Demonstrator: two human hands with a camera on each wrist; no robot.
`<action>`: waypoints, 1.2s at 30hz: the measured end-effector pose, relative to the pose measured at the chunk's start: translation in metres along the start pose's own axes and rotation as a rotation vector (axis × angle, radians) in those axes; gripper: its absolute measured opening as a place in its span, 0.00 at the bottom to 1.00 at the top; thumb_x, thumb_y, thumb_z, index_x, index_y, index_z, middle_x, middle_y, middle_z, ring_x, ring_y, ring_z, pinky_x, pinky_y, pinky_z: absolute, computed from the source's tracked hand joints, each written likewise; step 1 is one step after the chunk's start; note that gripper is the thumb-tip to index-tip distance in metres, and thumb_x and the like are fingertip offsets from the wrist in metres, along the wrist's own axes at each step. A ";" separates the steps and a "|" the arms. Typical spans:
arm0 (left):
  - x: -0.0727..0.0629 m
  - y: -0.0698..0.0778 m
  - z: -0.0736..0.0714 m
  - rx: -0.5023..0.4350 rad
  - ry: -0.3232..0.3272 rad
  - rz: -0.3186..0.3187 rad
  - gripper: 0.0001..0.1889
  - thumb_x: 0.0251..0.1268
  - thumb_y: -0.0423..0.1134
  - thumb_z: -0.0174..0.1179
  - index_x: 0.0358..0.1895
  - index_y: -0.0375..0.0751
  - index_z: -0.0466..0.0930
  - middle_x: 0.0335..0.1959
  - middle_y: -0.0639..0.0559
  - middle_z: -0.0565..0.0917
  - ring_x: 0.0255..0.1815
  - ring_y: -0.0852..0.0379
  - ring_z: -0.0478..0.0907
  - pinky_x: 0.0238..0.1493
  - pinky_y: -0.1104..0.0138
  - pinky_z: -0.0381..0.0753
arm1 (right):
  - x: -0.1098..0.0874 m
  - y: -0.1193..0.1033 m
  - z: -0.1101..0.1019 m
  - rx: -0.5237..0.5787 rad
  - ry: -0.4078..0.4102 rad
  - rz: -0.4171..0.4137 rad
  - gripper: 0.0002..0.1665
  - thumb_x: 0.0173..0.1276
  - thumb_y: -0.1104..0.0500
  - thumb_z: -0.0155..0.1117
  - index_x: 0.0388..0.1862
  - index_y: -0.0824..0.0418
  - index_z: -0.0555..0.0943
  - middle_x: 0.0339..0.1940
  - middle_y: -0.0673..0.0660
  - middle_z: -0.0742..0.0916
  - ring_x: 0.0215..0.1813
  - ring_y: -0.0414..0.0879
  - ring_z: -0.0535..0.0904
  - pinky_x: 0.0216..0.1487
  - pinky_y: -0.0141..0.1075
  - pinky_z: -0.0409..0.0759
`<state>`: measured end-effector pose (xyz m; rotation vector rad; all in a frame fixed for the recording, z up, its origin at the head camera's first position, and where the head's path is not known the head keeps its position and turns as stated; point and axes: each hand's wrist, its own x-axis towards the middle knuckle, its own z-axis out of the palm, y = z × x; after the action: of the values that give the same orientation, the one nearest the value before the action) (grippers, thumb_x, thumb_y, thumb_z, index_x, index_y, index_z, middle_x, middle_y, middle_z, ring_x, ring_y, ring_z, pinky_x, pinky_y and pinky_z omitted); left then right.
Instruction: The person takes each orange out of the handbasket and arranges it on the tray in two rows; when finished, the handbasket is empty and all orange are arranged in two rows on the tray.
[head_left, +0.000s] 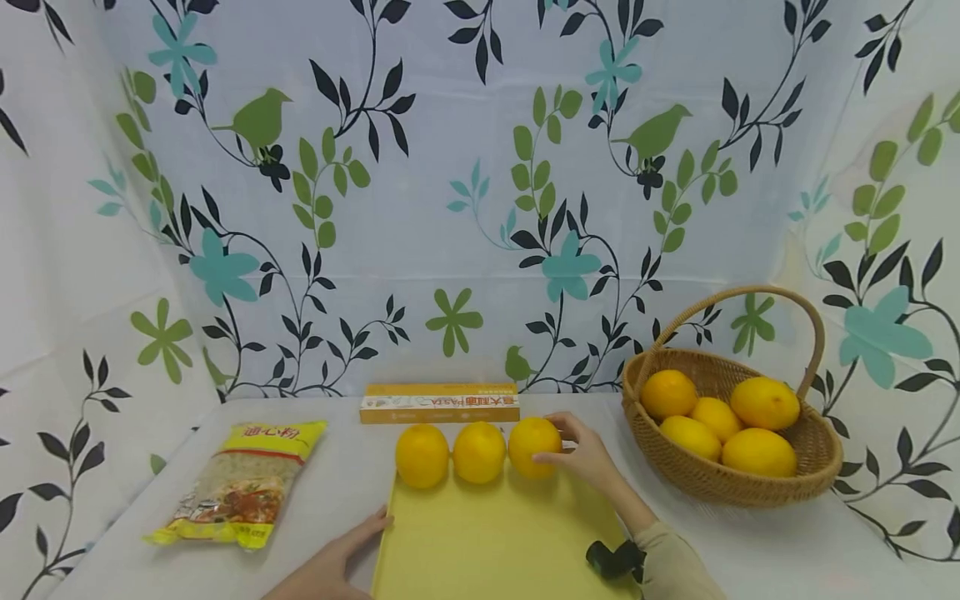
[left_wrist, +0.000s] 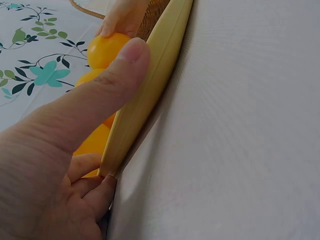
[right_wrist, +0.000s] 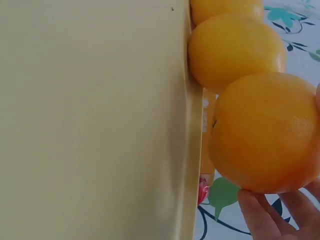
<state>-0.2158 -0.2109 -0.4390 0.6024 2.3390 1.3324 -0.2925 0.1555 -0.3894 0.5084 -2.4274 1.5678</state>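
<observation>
Two oranges (head_left: 422, 456) sit side by side at the far end of a shallow yellow tray (head_left: 495, 542). Beside them, at the right end of the row, my right hand (head_left: 585, 458) grips a third orange (head_left: 531, 450). Seen from the right wrist, this orange (right_wrist: 265, 132) lies at the tray's far rim, with fingertips (right_wrist: 257, 215) against its underside. My left hand (head_left: 330, 562) holds the tray's left edge. In the left wrist view its thumb (left_wrist: 115, 75) lies along the rim while the other fingers bend around the corner.
A wicker basket (head_left: 675, 467) with a tall handle and several yellow and orange fruits stands at the right. Behind the tray lies a long orange-and-white box (head_left: 440, 403). A yellow printed food packet (head_left: 243, 483) lies at the left. Patterned cloth (head_left: 450, 208) hangs behind.
</observation>
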 end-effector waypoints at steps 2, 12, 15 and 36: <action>0.000 0.000 0.002 -0.009 0.007 -0.018 0.46 0.43 0.44 0.70 0.67 0.37 0.55 0.67 0.31 0.47 0.64 0.31 0.44 0.58 0.38 0.43 | 0.002 0.010 0.003 -0.013 -0.005 0.017 0.31 0.46 0.57 0.74 0.49 0.61 0.74 0.46 0.56 0.80 0.46 0.51 0.75 0.46 0.45 0.76; -0.002 0.001 0.000 0.007 0.035 -0.033 0.49 0.38 0.44 0.72 0.67 0.39 0.55 0.67 0.34 0.49 0.64 0.31 0.44 0.58 0.37 0.42 | 0.000 0.009 0.009 -0.032 -0.005 0.104 0.34 0.41 0.60 0.76 0.51 0.60 0.75 0.50 0.57 0.79 0.50 0.55 0.74 0.50 0.48 0.73; -0.002 -0.001 0.000 0.007 0.029 -0.014 0.48 0.38 0.44 0.72 0.67 0.39 0.55 0.68 0.34 0.48 0.65 0.32 0.43 0.58 0.38 0.42 | -0.005 -0.001 0.008 -0.018 -0.021 0.102 0.35 0.42 0.63 0.75 0.53 0.64 0.75 0.52 0.61 0.78 0.51 0.57 0.73 0.52 0.51 0.71; -0.001 0.003 0.002 -0.009 0.023 -0.046 0.47 0.40 0.44 0.71 0.67 0.39 0.55 0.67 0.33 0.48 0.64 0.31 0.43 0.58 0.37 0.42 | 0.001 0.032 0.007 0.128 -0.124 0.126 0.40 0.48 0.60 0.72 0.61 0.62 0.68 0.58 0.66 0.71 0.54 0.61 0.70 0.54 0.50 0.69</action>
<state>-0.2132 -0.2088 -0.4377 0.5302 2.3493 1.3359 -0.3063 0.1614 -0.4189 0.4975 -2.5050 1.8023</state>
